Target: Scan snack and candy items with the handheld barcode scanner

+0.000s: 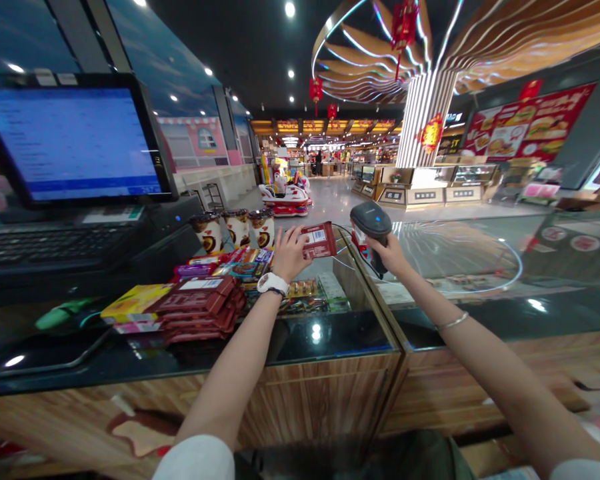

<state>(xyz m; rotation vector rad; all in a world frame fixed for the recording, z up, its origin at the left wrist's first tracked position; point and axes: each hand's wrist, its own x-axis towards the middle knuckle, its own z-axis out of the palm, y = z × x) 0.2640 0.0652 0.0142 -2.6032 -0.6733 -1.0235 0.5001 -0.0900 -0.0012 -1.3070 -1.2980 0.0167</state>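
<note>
My left hand (291, 257) pinches the left end of a flat brown snack packet (320, 243), whose white barcode label faces me above the glass counter. My right hand (389, 255) is wrapped round the handle of a dark barcode scanner (372, 223). The scanner's head, with a small blue light on top, is just right of the packet, and the two are apart. Left of my left wrist lies a stack of similar brown packets (203, 308). Beside that stack are yellow boxes (136, 301), and behind it colourful wrapped snack bars (247, 265).
A monitor (75, 143) with a keyboard (45, 243) stands on the left. Several patterned cups (237, 229) are lined up behind the snacks. A green computer mouse (66, 313) lies near the counter's left front. The glass counter (325, 337) has a wooden front.
</note>
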